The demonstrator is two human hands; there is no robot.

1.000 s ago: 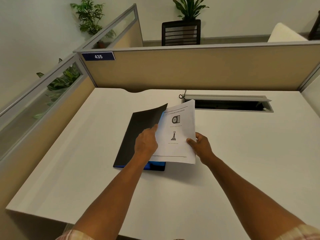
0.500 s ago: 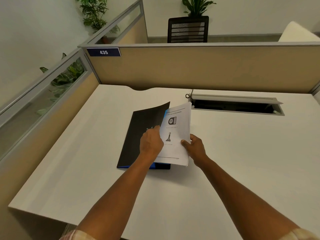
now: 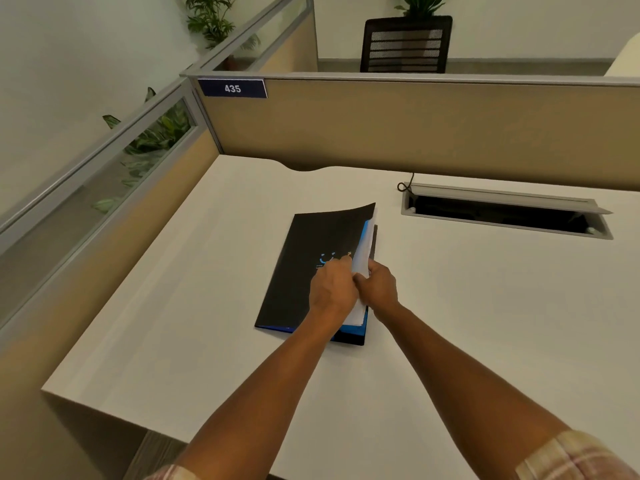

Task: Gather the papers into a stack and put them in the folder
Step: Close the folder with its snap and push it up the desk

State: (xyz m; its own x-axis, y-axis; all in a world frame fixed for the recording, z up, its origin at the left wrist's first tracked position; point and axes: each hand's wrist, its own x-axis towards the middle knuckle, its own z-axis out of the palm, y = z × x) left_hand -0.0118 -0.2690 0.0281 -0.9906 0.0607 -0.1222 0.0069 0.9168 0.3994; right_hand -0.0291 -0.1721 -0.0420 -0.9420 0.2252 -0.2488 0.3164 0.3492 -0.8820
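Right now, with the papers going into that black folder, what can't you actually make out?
Head view only:
- Papers: just a thin white edge shows; the folder cover hides the print and the sheet count.
- Folder logo: partly behind the left hand.
- Right hand: fingertips hidden by the papers and the left hand.
- Desk cable hatch: interior too dark.
- Chair: lower part behind the partition.

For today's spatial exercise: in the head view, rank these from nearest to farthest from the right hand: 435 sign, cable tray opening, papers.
1. papers, held in the right hand.
2. cable tray opening, beyond, to the right.
3. 435 sign, far left on the partition.
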